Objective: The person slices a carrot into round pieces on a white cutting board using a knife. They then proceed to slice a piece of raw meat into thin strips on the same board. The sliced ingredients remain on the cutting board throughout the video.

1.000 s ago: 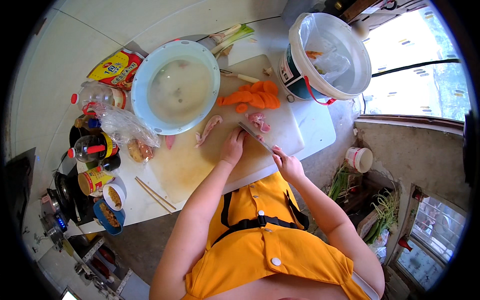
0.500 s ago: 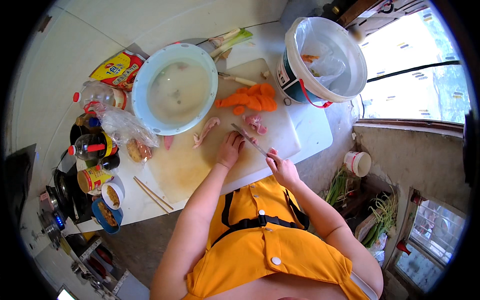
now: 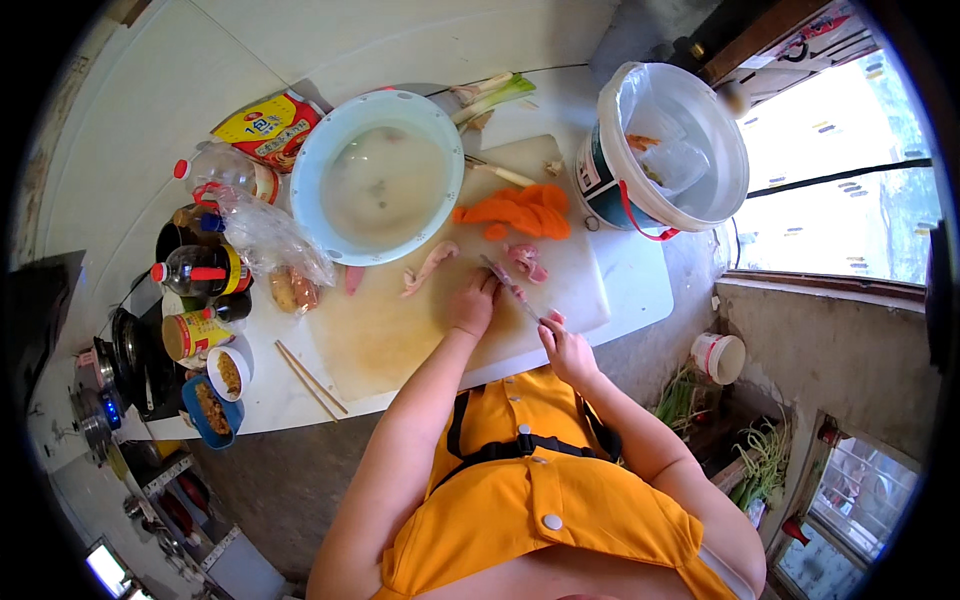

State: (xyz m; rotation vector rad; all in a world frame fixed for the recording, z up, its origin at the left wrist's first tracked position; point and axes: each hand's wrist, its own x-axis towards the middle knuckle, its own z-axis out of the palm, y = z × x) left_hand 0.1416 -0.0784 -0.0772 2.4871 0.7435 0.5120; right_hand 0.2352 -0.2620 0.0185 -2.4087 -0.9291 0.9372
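Observation:
My right hand [image 3: 567, 350] is closed round the handle of a kitchen knife [image 3: 499, 272], whose blade slants up and left past my left fingertips. My left hand [image 3: 474, 305] has its fingers curled together on the cutting board [image 3: 370, 340], pressing a piece of raw meat that the hand and blade mostly hide. Just beyond the blade is a lump of pink raw meat [image 3: 526, 262]. A longer meat strip [image 3: 430, 268] lies left of my left hand, and a small pink piece [image 3: 354, 279] sits by the basin. Orange carrot slices [image 3: 520, 212] are heaped farther back.
A pale blue basin [image 3: 310, 190] of cloudy water stands at back left, a lined bucket [image 3: 615, 175] at back right. Bottles [image 3: 195, 270], a plastic bag [image 3: 265, 235] and small bowls [image 3: 243, 372] crowd the left. Chopsticks [image 3: 308, 380] lie near the front edge. Scallions [image 3: 495, 98] are behind.
The whole view has shifted slightly, so the counter sits a little farther right and lower. Both hands stay at the same meat, with the knife blade a bit steeper against my left fingers.

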